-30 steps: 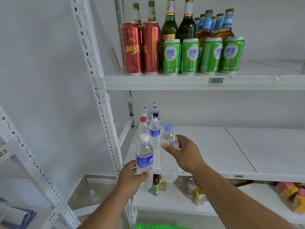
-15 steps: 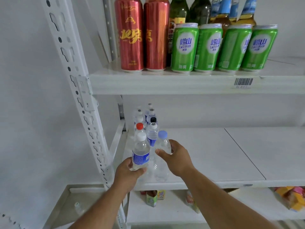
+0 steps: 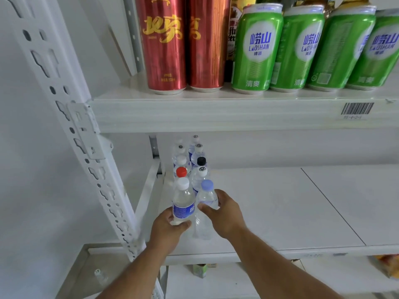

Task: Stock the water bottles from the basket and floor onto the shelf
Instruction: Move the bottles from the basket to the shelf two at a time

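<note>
At the left end of the middle shelf, you are gripping a white-capped bottle in your left hand and a blue-capped bottle in your right hand, both standing upright just in front of the row of bottles.

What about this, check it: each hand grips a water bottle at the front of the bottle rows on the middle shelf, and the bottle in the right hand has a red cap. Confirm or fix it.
One detail is wrong. The head view shows the right hand gripping a bottle with a pale blue cap; the red-capped bottle stands unheld in the row behind. The left hand grips the white-capped bottle, and both are at the front of the rows on the middle shelf.
</note>
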Demonstrator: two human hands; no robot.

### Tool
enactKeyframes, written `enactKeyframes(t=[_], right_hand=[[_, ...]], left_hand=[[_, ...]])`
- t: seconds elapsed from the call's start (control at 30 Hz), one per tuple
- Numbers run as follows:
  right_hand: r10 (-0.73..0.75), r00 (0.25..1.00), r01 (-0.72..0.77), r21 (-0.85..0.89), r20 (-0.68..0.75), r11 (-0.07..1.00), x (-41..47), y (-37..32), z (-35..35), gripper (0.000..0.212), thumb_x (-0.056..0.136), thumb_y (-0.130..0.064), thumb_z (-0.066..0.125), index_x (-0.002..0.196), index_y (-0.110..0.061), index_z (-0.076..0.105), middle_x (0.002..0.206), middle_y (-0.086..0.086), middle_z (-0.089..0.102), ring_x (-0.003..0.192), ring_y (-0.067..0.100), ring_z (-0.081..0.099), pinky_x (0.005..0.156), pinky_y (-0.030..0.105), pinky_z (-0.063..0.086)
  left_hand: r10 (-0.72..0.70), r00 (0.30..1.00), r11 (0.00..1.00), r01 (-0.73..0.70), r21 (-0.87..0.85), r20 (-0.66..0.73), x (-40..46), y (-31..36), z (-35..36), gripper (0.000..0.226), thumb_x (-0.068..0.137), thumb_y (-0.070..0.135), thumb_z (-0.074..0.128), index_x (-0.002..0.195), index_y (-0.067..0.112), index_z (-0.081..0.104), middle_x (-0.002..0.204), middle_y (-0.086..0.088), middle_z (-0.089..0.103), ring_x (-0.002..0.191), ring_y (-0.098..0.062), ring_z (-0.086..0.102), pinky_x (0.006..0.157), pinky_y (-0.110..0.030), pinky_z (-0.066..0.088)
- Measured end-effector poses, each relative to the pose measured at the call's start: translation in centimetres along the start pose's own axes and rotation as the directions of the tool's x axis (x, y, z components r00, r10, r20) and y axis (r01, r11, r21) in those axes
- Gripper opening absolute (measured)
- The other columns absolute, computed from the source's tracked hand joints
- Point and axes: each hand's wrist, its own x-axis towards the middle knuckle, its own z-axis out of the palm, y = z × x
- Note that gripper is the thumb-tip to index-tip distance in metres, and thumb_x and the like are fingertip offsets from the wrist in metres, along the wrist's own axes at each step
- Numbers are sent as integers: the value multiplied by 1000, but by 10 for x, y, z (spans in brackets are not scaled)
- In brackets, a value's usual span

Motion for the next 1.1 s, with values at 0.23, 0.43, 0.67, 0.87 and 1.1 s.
enactKeyframes(t=[0.23, 0.43, 0.67, 0.87, 1.1], right_hand=[[38, 999, -39, 36, 39, 999, 2, 18, 12, 46, 82, -37, 76, 125, -34, 58, 113, -16, 67, 104, 8, 63, 91, 27, 50], [83, 994, -86, 50, 66, 995, 3, 25, 14, 58, 77, -47, 78, 128, -40, 52, 116, -21, 64, 105, 2, 60, 85, 21, 48], [101, 992, -106, 56, 82, 993, 6, 31, 21, 52, 81, -42, 75, 128, -36, 54, 114, -18, 66, 103, 3, 63, 81, 20, 47], [104, 992, -110, 91, 68, 990, 5, 33, 23, 49, 84, -39, 74, 128, -41, 51, 116, -22, 64, 105, -1, 60, 81, 17, 44], [119, 989, -127, 85, 92, 988, 3, 37, 22, 54, 86, -37, 72, 135, -36, 49, 125, -18, 62, 112, 6, 59, 90, 22, 45]], left_hand=[[-1, 1000, 1000, 2, -20, 14, 14, -16, 4, 48, 72, 16, 85, 108, 36, 61, 106, 12, 67, 104, -9, 60, 86, -25, 43], [-12, 999, 1000, 12, -16, 32, 21, -27, 8, 53, 72, 24, 86, 112, 41, 56, 110, 16, 62, 103, -8, 58, 85, -25, 45], [-14, 999, 996, 10, 89, 42, 27, -33, 6, 55, 72, 36, 85, 114, 43, 51, 112, 13, 59, 103, -9, 55, 83, -27, 42], [-6, 998, 998, 1, 66, 65, 28, -37, 6, 52, 74, 31, 84, 114, 44, 53, 113, 13, 61, 106, -9, 56, 85, -26, 42], [-4, 998, 997, -1, 71, 70, 26, -37, 7, 52, 76, 29, 83, 120, 38, 55, 115, 11, 61, 107, -10, 55, 86, -26, 41]])
